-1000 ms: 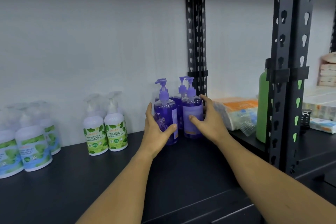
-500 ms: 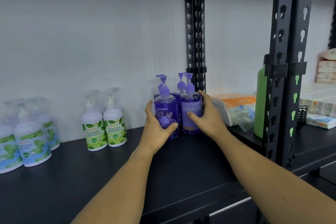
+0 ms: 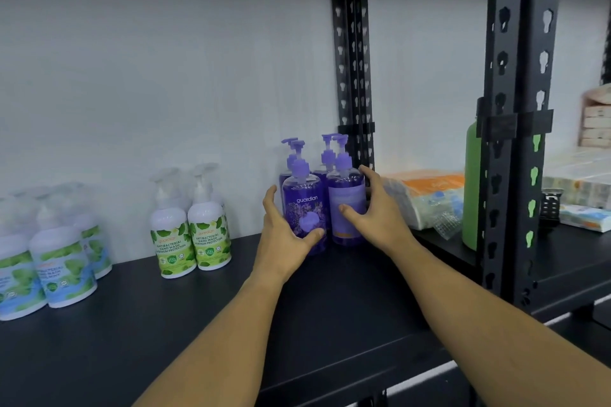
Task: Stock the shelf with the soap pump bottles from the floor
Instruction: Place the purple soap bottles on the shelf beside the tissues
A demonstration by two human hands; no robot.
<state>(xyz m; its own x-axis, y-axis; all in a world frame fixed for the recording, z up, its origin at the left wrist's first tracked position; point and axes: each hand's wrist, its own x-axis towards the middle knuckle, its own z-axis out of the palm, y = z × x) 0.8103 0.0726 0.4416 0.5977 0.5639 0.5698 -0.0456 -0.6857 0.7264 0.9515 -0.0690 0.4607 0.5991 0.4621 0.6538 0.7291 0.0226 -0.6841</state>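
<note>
Left hand (image 3: 284, 235) grasps front-left purple bottle (image 3: 304, 208) — thumb curled across its front. Right hand (image 3: 377, 211) grasps front-right purple bottle (image 3: 347, 205). Both upright on black shelf (image 3: 165, 324), touching — two more purple bottles (image 3: 325, 158) just behind

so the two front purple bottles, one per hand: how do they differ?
The left-hand purple bottle shows its front label, reading guardian; the right-hand purple bottle shows a plain lilac panel. The left hand grips low, the right hand wraps the side. Both stand upright on the shelf.
</note>
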